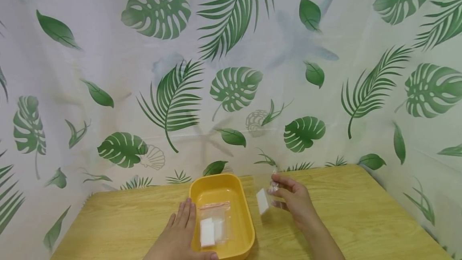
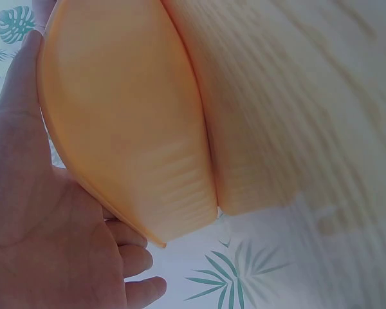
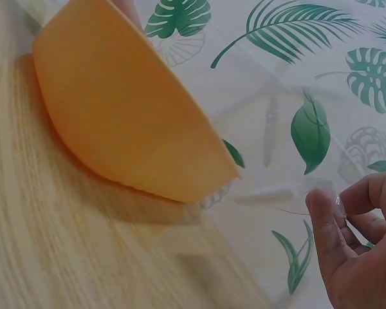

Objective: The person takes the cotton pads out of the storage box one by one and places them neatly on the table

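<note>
A yellow plastic tray [image 1: 246,216] stands on the wooden table. My left hand [image 1: 177,234] rests along its left rim, fingers straight; in the left wrist view the palm [image 2: 48,225] lies against the rim's outer side. Inside the tray lie clear zip bags [image 1: 224,224] with white rectangular pieces [image 1: 207,232]; how many bags overlap there I cannot tell. Right of the tray, my right hand [image 1: 297,202] pinches a small clear bag [image 3: 267,195] between thumb and fingers, above the table. A flat white piece [image 1: 262,201] shows in that bag.
The wood-grain table [image 1: 343,208] extends to both sides of the tray. A white curtain with green leaves [image 1: 231,87] hangs behind the table's back edge and along both sides.
</note>
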Demonstrator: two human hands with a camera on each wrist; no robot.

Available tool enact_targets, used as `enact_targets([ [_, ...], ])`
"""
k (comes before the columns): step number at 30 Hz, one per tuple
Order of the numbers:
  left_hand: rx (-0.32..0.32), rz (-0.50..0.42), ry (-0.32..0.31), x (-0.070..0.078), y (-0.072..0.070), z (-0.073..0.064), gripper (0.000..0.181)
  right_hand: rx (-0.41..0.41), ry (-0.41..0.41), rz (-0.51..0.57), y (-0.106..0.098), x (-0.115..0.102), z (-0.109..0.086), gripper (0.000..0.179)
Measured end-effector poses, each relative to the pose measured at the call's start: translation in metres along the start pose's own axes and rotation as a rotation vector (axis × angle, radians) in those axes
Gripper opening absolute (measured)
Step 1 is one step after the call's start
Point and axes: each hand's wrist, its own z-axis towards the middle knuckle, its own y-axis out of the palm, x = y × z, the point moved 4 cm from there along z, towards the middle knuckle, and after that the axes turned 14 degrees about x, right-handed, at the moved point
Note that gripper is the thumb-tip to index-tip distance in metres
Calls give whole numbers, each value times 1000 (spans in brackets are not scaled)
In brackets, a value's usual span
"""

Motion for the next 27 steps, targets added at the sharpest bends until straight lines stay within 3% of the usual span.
enact_targets([
  [16, -7, -5, 2, -2, 2, 1, 136, 5, 46, -26, 3, 32, 10, 46],
  [27, -15, 0, -2, 0, 0, 0, 136, -11, 21, -89, 2, 44, 14, 50],
])
